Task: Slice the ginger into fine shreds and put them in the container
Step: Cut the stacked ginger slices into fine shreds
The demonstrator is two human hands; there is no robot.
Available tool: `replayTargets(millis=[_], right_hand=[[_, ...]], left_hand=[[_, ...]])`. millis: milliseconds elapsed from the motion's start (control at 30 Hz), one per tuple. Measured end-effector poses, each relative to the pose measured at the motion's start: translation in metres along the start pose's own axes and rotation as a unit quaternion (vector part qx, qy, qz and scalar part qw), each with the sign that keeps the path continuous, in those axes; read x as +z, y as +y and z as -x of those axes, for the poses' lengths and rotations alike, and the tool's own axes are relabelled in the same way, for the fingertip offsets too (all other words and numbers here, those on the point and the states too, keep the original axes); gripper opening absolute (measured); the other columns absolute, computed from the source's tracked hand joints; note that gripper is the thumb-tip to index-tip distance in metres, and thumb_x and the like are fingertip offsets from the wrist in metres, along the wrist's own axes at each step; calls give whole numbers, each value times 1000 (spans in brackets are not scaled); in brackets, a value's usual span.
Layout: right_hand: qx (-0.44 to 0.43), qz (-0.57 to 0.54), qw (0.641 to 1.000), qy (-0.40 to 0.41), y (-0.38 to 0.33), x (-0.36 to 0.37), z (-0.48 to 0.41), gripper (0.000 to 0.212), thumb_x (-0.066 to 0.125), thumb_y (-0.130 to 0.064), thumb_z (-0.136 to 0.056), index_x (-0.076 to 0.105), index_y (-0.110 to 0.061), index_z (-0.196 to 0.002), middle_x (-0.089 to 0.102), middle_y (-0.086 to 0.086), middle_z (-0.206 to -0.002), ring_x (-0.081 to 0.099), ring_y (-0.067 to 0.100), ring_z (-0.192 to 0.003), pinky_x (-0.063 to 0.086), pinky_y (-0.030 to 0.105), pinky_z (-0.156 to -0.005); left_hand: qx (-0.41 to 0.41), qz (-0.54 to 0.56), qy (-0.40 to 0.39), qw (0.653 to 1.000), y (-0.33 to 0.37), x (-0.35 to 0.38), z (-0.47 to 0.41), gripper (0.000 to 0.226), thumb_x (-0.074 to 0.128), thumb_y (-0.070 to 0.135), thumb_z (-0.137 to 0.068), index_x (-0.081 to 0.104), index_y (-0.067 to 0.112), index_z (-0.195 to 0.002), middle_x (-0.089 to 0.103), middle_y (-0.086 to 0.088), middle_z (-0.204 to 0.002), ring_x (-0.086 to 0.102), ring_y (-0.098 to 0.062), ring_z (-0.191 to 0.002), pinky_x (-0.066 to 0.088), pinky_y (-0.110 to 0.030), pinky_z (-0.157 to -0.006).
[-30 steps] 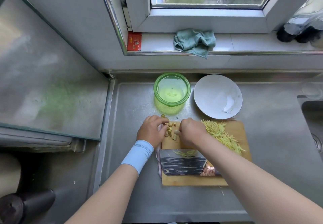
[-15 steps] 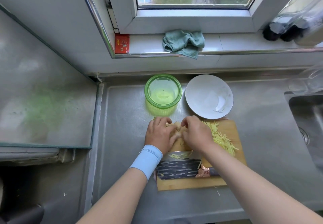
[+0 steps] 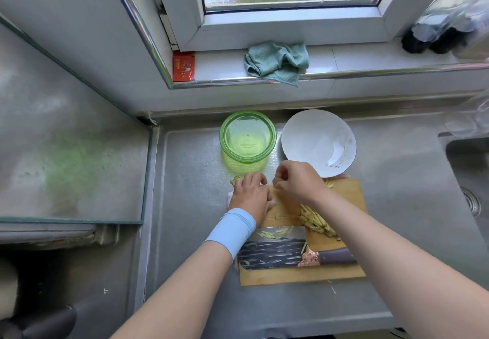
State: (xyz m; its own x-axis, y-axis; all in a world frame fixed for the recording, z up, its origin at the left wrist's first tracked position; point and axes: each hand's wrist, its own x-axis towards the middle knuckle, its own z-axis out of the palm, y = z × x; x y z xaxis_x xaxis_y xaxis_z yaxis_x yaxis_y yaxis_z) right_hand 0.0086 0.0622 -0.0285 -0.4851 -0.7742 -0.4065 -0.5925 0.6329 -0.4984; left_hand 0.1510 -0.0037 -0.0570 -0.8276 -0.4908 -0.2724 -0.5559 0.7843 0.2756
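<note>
My left hand [image 3: 250, 195] lies knuckles up at the far left corner of the wooden cutting board [image 3: 354, 198], fingers curled over small ginger pieces; one piece [image 3: 235, 179] shows at its fingertips. Close beside it, my right hand [image 3: 293, 182] pinches a small ginger piece between curled fingers. A pile of fine ginger shreds [image 3: 315, 219] sits on the board, partly hidden under my right forearm. The cleaver [image 3: 272, 251] lies flat on the board's near side with a few shreds on its blade. Just beyond my hands stands the green round container [image 3: 247, 136], holding nothing.
A white bowl [image 3: 318, 142] stands right of the container, touching the board's far edge. A sink [image 3: 468, 179] lies at the right. On the window sill are a teal cloth [image 3: 276, 62] and a red packet [image 3: 183, 66]. A glass-topped surface [image 3: 71, 153] is on the left.
Both hands have drawn together over the loose ginger pieces at the board's far left corner, and the pieces are now mostly hidden under them. The cleaver has stayed put.
</note>
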Motion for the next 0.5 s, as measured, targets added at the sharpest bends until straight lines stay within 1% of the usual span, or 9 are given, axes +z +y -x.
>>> replayTargets(millis=[100, 200, 233, 300, 333, 400, 433, 500], right_hand=[[12, -22, 1000, 5, 7, -5, 19, 6, 71, -19, -85, 71, -23, -89, 63, -12, -78, 60, 13, -78, 46, 27, -71], [31, -79, 996, 18, 16, 1, 45, 14, 70, -16, -88, 73, -27, -97, 65, -13, -84, 59, 3, -80, 40, 15, -69], [38, -90, 995, 22, 17, 3, 53, 17, 69, -14, -88, 74, -26, -100, 66, -13, -86, 59, 4, -82, 40, 14, -70], [55, -106, 992, 29, 21, 6, 65, 19, 70, -14, -89, 74, -25, -103, 67, -11, -90, 60, 7, -86, 40, 15, -73], [64, -113, 991, 32, 22, 7, 70, 19, 70, -15, -89, 74, -26, -104, 67, -11, -90, 59, 6, -85, 39, 12, -72], [75, -118, 989, 37, 23, 8, 79, 21, 70, -19, -90, 72, -27, -109, 63, -15, -88, 57, -1, -80, 35, 6, -66], [78, -119, 989, 39, 23, 9, 82, 21, 70, -20, -91, 71, -26, -111, 62, -16, -88, 56, -4, -80, 36, 5, -67], [86, -121, 988, 39, 21, 10, 85, 23, 70, -19, -91, 72, -22, -113, 65, -13, -94, 59, 3, -85, 40, 13, -73]], left_hand=[[2, -24, -1, 1000, 1, 1, 1, 23, 51, 45, -97, 66, 29, -105, 38, 6, -129, 32, -20, -123, 20, -36, -103], [24, -42, -2, 999, 2, 2, 1, 26, 48, 44, -99, 63, 26, -110, 38, 6, -127, 32, -19, -122, 20, -36, -100], [36, -52, -6, 998, 2, 3, 3, 24, 48, 40, -99, 62, 26, -111, 39, 6, -126, 32, -19, -121, 22, -36, -100], [61, -84, -15, 994, 0, 5, 7, 19, 48, 32, -99, 60, 28, -113, 46, 7, -123, 35, -18, -119, 27, -37, -99], [66, -90, -13, 994, -2, 7, 9, 18, 48, 32, -98, 58, 30, -113, 51, 8, -120, 38, -18, -118, 26, -36, -99], [65, -67, 1, 996, -2, 5, 12, 22, 45, 33, -100, 58, 33, -117, 58, 10, -118, 42, -18, -120, 22, -34, -98], [67, -59, 11, 996, 0, 3, 12, 26, 42, 33, -102, 57, 33, -122, 59, 11, -120, 42, -18, -122, 20, -34, -98], [65, -72, 21, 995, 2, 0, 8, 30, 41, 30, -102, 52, 33, -130, 55, 9, -127, 39, -19, -124, 18, -35, -98]])
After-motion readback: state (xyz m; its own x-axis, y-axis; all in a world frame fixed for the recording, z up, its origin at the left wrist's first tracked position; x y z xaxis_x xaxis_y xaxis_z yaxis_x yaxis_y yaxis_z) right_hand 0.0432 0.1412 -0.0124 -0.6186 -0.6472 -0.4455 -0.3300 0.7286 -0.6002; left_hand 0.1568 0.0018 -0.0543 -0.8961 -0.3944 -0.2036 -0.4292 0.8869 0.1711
